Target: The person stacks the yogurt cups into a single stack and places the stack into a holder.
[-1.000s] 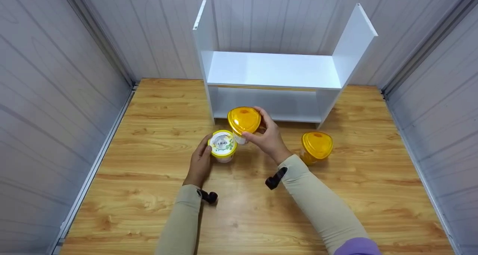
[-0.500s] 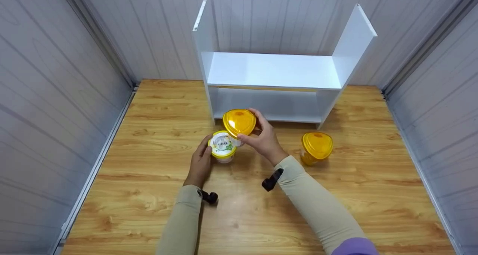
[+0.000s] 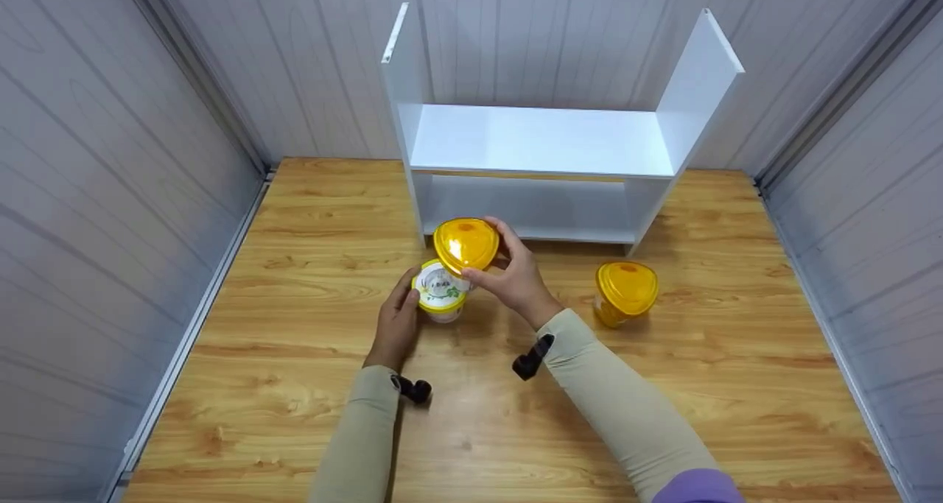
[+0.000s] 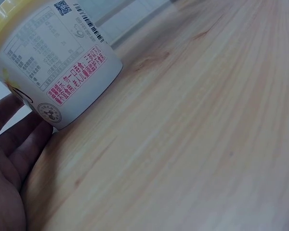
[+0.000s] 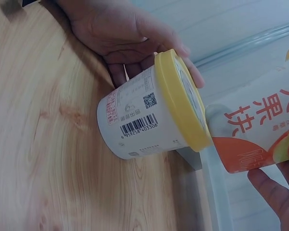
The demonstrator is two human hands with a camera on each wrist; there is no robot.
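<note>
- Two cups meet mid-frame: the right hand (image 3: 516, 282) grips the orange-lidded cup (image 3: 465, 244) above the yellow-rimmed cup (image 3: 440, 291), which the left hand (image 3: 396, 319) steadies, fingers cupped round it, on the table (image 3: 295, 385).
- Stacking looks underway; next comes a level, centred lowering.
- Since a second ago, the lifted cup has drifted left, over the lower one.

White shelf unit (image 3: 545, 142) on wooden tabletop (image 3: 295, 385), against grey panelled walls (image 3: 96, 157).
</note>
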